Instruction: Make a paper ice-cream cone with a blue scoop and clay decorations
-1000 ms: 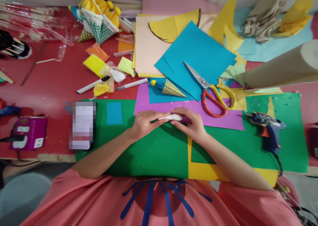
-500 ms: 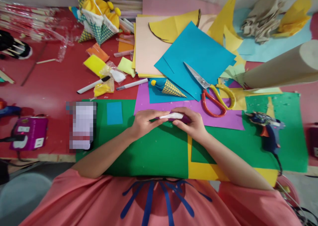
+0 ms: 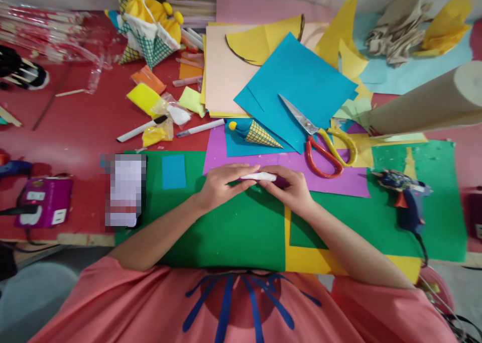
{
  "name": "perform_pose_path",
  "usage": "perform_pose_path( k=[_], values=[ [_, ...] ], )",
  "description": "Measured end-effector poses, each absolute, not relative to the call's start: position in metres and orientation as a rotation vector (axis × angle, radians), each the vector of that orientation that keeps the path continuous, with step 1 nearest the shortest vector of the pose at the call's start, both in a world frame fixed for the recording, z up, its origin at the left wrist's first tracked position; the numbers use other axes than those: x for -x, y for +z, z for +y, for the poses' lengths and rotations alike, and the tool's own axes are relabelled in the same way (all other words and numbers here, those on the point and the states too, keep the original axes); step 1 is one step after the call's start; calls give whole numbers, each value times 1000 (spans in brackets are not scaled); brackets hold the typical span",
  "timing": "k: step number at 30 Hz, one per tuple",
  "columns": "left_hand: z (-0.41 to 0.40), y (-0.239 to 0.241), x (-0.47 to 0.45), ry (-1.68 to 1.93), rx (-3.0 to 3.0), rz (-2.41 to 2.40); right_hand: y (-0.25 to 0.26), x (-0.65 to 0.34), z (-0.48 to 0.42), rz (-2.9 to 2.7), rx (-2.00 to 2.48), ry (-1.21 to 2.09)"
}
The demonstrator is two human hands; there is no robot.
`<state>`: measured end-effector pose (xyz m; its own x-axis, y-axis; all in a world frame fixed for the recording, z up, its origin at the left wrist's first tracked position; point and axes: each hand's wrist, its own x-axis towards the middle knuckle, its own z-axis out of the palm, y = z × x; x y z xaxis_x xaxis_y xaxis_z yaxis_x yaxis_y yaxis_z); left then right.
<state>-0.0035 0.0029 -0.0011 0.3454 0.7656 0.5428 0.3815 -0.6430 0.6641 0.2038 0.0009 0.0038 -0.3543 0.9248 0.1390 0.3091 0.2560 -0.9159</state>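
Observation:
A strip of white modelling clay (image 3: 259, 176) is pinched between both hands, above the green and purple sheets. My left hand (image 3: 218, 185) has its thumb and fingers closed on the strip's left end. On the right end, my right hand (image 3: 291, 185) grips with thumb below and fingers above. Just beyond them lies a small cone (image 3: 259, 133) in yellow-and-blue grid paper, with blue filling and a yellow ball at its tip. Scissors (image 3: 316, 137) with one red and one yellow handle rest to the right, partly on a blue sheet (image 3: 297, 77).
A glue gun (image 3: 410, 197) lies at the right, below a large paper roll (image 3: 425, 102). On the left are a blurred-out phone (image 3: 126, 190), a purple box (image 3: 44, 202) with cables, markers (image 3: 201, 127) and clay packets (image 3: 144, 100). Finished-looking cones (image 3: 150, 29) stand at the back.
My right fingers have shifted slightly left along the clay strip, and the strip looks a little straighter. Everything else stays in place.

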Motion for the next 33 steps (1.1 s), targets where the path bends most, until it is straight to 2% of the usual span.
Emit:
perform_pose_path(
  k=[12,28,33],
  values=[
    [2,-2,5,1265,-2220,1079,4,-204,0,-1817,1057,1015],
    [1,1,4,1230,-2123,1085,4,-206,1,-1719,1128,1204],
    [2,3,4,1256,-2089,1058,3,-206,1,-1771,1068,1142]
  ],
)
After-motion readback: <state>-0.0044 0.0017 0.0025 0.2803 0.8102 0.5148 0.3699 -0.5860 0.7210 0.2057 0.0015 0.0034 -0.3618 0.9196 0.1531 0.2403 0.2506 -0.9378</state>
